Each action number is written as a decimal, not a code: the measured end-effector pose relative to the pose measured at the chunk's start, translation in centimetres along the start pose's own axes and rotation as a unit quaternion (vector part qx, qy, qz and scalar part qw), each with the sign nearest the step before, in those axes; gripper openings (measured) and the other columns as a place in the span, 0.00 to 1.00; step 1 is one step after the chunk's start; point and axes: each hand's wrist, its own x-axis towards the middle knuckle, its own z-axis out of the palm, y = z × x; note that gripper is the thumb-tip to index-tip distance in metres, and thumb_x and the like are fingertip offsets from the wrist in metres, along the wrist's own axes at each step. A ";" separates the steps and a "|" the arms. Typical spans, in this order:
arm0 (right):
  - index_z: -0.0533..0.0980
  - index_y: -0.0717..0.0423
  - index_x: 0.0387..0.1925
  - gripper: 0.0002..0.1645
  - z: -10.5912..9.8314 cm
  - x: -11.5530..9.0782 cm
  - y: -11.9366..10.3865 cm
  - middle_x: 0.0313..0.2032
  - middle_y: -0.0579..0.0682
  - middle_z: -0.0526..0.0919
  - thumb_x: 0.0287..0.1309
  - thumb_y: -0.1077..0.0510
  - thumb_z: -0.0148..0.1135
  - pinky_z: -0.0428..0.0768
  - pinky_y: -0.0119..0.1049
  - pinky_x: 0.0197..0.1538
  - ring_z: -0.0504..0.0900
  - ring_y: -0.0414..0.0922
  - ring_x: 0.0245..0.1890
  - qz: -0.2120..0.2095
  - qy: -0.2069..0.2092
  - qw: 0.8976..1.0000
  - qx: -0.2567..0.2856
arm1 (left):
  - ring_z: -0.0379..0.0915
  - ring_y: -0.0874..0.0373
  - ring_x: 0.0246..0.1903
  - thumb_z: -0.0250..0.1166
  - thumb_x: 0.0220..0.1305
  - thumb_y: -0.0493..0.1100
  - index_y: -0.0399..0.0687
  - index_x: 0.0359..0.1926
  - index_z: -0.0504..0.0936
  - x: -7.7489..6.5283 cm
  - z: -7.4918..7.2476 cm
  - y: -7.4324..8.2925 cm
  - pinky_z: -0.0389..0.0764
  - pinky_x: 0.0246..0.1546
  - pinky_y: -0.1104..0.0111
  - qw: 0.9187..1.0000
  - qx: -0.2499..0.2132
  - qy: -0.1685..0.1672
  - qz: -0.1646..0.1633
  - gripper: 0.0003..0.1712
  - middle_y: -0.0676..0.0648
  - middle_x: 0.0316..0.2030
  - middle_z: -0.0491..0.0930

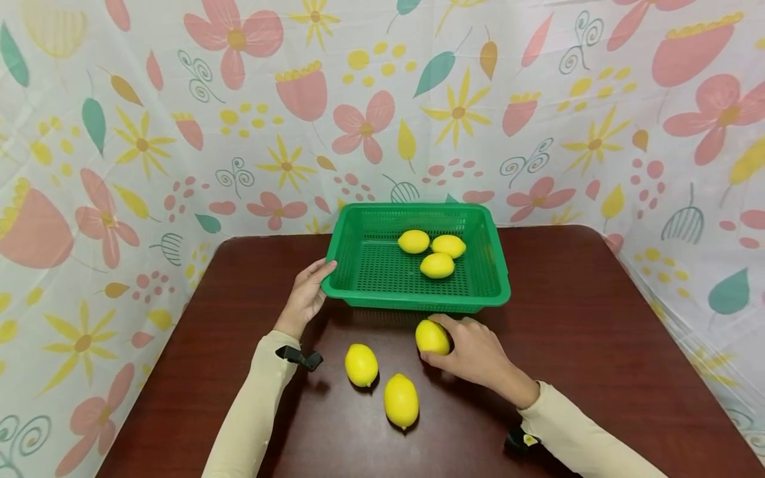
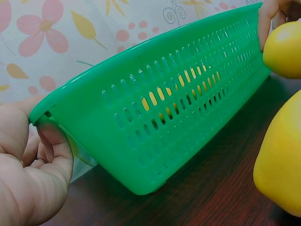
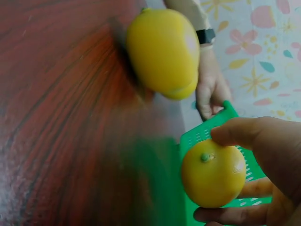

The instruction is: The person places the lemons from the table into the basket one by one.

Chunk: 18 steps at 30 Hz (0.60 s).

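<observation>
The right grip [image 1: 475,348] pinches a lemon [image 1: 431,337], probably light, firm and a little slippery, best held round its thick middle, just in front of the green basket [image 1: 412,303], which stands on the table [image 1: 568,305] with the left grip [image 1: 307,295] pinching its left edge.

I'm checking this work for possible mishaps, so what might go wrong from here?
The held lemon in the right hand is rounded, so it might slip if the grip loosens. The left hand grips the green basket by its rim; a tug could shift the three lemons inside. The two loose lemons on the table might roll if bumped.
</observation>
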 end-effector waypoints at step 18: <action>0.81 0.41 0.60 0.36 -6.2 -0.7 -2.0 0.40 0.32 0.84 0.52 0.34 0.75 0.72 0.30 0.34 0.75 0.37 0.35 -0.092 -0.115 0.988 0.039 | 0.83 0.61 0.43 0.62 0.76 0.43 0.41 0.69 0.72 0.0 0.0 -0.1 0.85 0.45 0.72 1.000 -0.001 0.009 -0.008 0.25 0.44 0.53 0.79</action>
